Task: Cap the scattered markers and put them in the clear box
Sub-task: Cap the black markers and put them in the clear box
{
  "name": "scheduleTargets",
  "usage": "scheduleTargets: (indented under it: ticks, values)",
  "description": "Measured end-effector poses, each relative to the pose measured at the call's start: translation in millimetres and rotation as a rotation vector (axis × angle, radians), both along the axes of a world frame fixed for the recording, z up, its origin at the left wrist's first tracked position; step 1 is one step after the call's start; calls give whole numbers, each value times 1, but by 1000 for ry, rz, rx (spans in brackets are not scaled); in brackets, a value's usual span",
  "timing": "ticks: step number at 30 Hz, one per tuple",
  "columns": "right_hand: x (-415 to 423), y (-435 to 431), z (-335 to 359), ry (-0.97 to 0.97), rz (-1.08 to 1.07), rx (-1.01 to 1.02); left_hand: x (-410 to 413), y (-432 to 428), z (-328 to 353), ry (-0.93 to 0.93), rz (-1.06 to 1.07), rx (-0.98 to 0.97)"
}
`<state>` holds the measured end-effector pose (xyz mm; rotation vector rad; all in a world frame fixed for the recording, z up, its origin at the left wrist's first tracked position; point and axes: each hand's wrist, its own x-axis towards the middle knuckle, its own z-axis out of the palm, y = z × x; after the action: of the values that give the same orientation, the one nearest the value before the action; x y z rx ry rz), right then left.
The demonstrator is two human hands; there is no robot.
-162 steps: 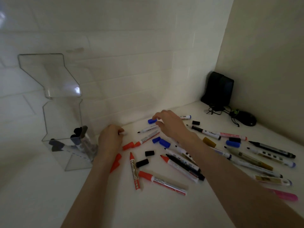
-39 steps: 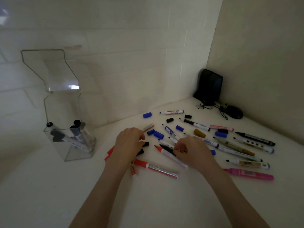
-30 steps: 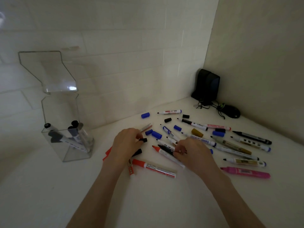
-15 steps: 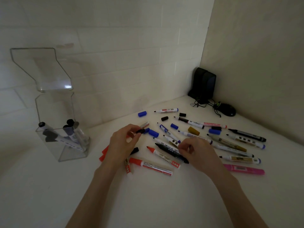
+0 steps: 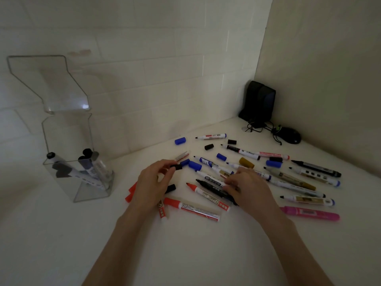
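- A small black marker cap (image 5: 176,167) was pinched in the left hand (image 5: 151,183).
- An uncapped black marker (image 5: 210,187) was gripped by the right hand (image 5: 248,187) on the white bench (image 5: 185,244).
- The tall clear plastic box (image 5: 68,153), several markers inside, was stood well left.

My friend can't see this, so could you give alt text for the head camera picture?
A left hand pinches a small black cap while the right hand rests on a black marker among scattered markers; a clear plastic box holding several markers stands at left.

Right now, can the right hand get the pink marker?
Probably yes. The pink marker lies alone just right of the right hand, with nothing on top of it, though that hand is busy on the black marker.
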<state>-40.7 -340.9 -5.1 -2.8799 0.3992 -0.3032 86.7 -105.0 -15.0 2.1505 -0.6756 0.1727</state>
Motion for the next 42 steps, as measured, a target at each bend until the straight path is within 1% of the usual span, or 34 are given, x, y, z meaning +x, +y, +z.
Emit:
scheduleTargets:
  ticks: [6,8,11,14,22,27,32,34,38,42]
  values:
    - [-5,-4,-1,-153,-4,58,0,0,0,6,-3,1]
    - [-5,-4,0,-168,-2,50,-1,1,-1,-4,4,-5]
    - [-1,-3,-3,-121,2,39,0,2,-1,-24,12,-21]
    - [2,-2,-3,-64,5,70,0,1,0,-22,11,-15]
    - [-6,-1,-1,-125,61,107,0,2,1,-23,33,-15]
    - [-9,2,3,-32,94,138,0,2,1,-4,20,-34]
    - [-11,5,8,69,128,181,0,1,2,4,22,-3]
    - [-11,8,9,83,140,204,0,1,2,2,20,-3]
    - [-10,10,7,14,130,185,0,0,2,2,-1,-24]
    - [-9,9,4,-96,136,210,-2,-2,3,-12,-56,-35]
